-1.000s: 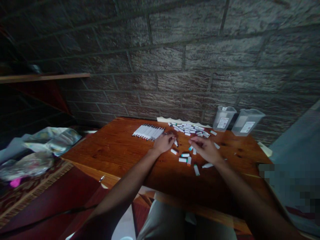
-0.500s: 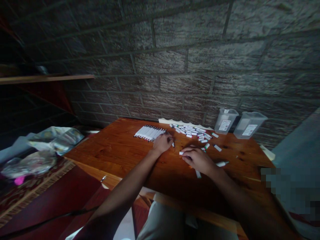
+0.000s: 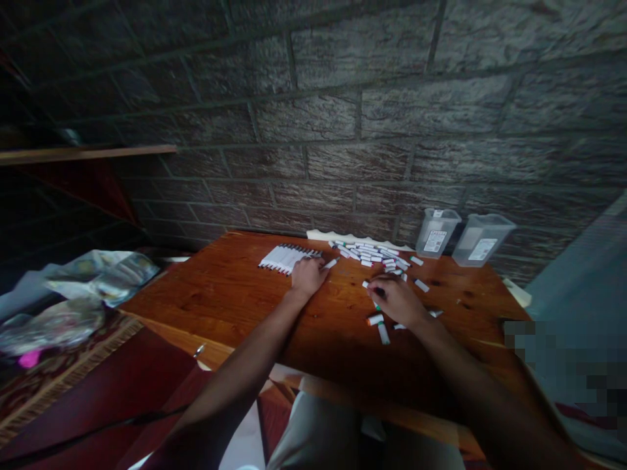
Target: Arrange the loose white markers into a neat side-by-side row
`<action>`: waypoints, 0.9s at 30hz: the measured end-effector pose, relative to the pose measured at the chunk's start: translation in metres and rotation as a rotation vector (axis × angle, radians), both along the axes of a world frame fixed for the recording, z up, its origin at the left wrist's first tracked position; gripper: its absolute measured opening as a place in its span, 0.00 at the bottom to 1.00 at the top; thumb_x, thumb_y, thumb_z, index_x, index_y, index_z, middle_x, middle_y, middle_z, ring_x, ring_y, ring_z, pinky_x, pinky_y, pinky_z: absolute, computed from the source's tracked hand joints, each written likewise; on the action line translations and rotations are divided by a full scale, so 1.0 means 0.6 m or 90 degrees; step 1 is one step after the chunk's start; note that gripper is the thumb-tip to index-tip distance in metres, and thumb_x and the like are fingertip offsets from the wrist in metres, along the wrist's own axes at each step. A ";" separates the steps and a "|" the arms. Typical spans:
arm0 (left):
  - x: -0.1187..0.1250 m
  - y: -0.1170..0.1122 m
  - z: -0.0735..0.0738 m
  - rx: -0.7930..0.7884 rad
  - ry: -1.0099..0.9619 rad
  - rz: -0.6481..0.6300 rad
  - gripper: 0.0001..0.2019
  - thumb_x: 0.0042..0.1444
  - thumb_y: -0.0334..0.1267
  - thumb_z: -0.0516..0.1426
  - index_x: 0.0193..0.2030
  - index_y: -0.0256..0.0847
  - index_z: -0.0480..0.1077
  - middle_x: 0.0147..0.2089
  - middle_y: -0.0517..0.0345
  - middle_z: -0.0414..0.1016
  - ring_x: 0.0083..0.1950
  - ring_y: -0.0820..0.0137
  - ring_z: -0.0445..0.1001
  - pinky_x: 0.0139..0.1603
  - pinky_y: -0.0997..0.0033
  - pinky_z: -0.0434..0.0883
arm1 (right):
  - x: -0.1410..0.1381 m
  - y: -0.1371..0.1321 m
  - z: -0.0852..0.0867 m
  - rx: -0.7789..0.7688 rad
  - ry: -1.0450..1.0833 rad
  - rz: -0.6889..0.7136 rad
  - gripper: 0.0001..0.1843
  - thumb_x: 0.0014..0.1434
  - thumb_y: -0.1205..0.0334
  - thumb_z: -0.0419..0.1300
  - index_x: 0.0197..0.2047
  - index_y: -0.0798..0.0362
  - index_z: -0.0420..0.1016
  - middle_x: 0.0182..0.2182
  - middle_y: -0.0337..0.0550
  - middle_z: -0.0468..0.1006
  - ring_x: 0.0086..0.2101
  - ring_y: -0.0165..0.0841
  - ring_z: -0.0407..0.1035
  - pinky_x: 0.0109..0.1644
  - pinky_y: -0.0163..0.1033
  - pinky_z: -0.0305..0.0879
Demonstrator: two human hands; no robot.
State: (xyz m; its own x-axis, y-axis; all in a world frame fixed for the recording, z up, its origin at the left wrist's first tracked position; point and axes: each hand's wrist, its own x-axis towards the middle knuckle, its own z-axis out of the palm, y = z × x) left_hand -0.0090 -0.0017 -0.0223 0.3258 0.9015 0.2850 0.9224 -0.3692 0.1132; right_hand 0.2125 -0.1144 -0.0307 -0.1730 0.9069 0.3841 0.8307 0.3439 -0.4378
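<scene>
The left forearm slants up from the lower left, its hand (image 3: 307, 277) low over the wooden table (image 3: 196, 284), back upward, thumb and fingers pinching a white marker (image 3: 331, 264) that points away to the right, just beside the row of markers (image 3: 281, 257). From the lower right, the other forearm angles inward, the right hand (image 3: 398, 299) curled with its fingertips pinched on a small white cap (image 3: 366, 285), near loose caps (image 3: 383, 333).

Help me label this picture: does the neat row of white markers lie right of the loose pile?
No, the neat row lies on the left, with the loose pile farther right along the table's back.
</scene>
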 end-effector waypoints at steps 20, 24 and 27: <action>-0.006 0.003 0.004 0.012 0.042 0.050 0.16 0.63 0.45 0.50 0.43 0.48 0.79 0.42 0.51 0.80 0.47 0.60 0.76 0.51 0.61 0.69 | -0.006 -0.005 0.007 -0.015 0.056 -0.033 0.12 0.61 0.60 0.54 0.37 0.49 0.80 0.35 0.42 0.83 0.33 0.33 0.75 0.42 0.37 0.67; -0.004 0.002 0.004 0.016 0.047 0.060 0.16 0.64 0.46 0.49 0.45 0.48 0.78 0.43 0.50 0.80 0.46 0.60 0.77 0.50 0.60 0.69 | -0.006 -0.006 0.008 -0.023 0.058 -0.044 0.13 0.61 0.59 0.54 0.38 0.51 0.81 0.33 0.42 0.83 0.30 0.33 0.74 0.39 0.37 0.66; -0.004 0.002 0.005 0.009 0.053 0.064 0.16 0.64 0.44 0.49 0.45 0.48 0.78 0.44 0.49 0.80 0.47 0.59 0.77 0.49 0.61 0.70 | -0.005 -0.005 0.006 -0.017 0.067 -0.042 0.14 0.61 0.59 0.53 0.37 0.50 0.80 0.33 0.42 0.83 0.30 0.33 0.73 0.38 0.37 0.66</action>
State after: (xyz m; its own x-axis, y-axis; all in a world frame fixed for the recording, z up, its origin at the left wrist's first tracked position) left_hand -0.0112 -0.0003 -0.0196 0.2569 0.9269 0.2737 0.9610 -0.2750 0.0294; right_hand 0.2094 -0.1175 -0.0270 -0.0726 0.9251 0.3726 0.8003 0.2770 -0.5318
